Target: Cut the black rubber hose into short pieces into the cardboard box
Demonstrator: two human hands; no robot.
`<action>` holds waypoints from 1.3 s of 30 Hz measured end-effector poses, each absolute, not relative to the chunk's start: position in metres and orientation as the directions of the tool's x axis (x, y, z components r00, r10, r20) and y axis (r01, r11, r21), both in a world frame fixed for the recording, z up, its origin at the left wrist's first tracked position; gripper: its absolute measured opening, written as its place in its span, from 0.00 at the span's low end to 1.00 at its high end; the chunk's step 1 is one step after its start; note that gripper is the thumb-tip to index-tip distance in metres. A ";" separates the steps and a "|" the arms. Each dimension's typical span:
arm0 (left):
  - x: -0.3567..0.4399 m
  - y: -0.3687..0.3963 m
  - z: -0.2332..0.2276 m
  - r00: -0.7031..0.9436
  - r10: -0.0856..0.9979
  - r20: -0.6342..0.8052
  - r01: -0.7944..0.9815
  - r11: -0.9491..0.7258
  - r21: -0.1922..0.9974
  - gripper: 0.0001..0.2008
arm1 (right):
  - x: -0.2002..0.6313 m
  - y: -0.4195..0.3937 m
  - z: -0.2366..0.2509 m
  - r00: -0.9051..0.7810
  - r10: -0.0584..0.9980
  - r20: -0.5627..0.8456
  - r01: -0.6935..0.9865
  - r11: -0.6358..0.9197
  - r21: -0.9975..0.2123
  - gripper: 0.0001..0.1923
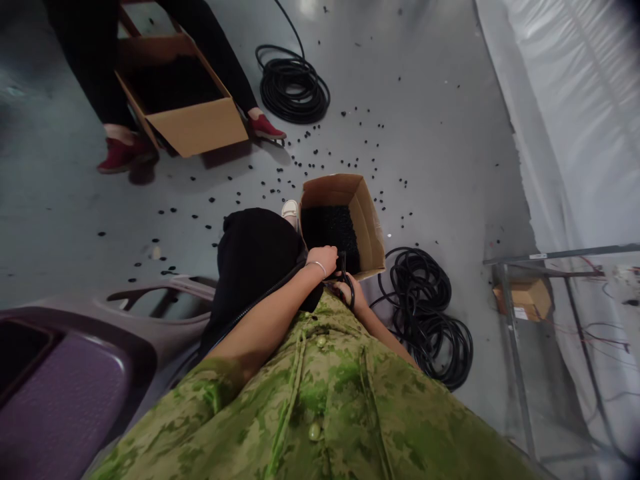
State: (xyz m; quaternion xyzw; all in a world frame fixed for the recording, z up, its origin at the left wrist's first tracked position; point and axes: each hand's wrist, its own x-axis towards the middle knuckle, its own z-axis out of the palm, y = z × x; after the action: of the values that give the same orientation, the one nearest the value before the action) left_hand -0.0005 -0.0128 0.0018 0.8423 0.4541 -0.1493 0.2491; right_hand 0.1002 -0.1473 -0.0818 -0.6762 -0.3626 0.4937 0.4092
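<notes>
Both the left hand (324, 259) and right hand (346, 288) are clamped on a black hose (349, 283) beside the near cardboard box (367, 217) of black pieces, with much hose coiled (430, 313) at right, seemingly unworked.

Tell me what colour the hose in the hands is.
Black, like the coil on the floor beside the box; the hose shows best in the head view.

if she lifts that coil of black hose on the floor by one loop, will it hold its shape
Probably not: the coil of black hose lies in loose, uneven loops, untied as far as shows, so it would likely sag and unwind. So many turns suggest it is fairly heavy, and apt to drag.
</notes>
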 end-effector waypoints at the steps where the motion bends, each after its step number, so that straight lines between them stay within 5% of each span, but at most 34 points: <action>1: -0.001 -0.013 0.002 0.549 0.686 -0.478 0.835 -0.470 0.285 0.14 | 0.100 -0.146 -0.079 0.247 0.884 -0.397 0.059 -0.423 -0.904 0.14; 14: -0.001 -0.017 0.008 0.606 0.601 -0.521 0.790 -0.534 0.303 0.16 | 0.098 -0.142 -0.074 0.279 0.853 -0.441 0.052 -0.472 -0.880 0.14; 24: -0.001 -0.012 0.002 0.555 0.634 -0.538 0.824 -0.507 0.254 0.15 | 0.092 -0.141 -0.098 0.330 0.918 -0.220 0.245 -0.308 -0.919 0.09; 39: -0.003 -0.010 -0.004 0.512 0.692 -0.509 0.857 -0.452 0.248 0.15 | 0.092 -0.140 -0.101 0.363 0.899 -0.245 0.320 -0.367 -0.873 0.09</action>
State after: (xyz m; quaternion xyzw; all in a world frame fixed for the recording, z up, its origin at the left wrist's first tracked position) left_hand -0.0031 -0.0104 -0.0036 0.8348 0.4640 -0.1699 0.2427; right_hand 0.0917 -0.1404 -0.1008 -0.7335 -0.4154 0.3817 0.3791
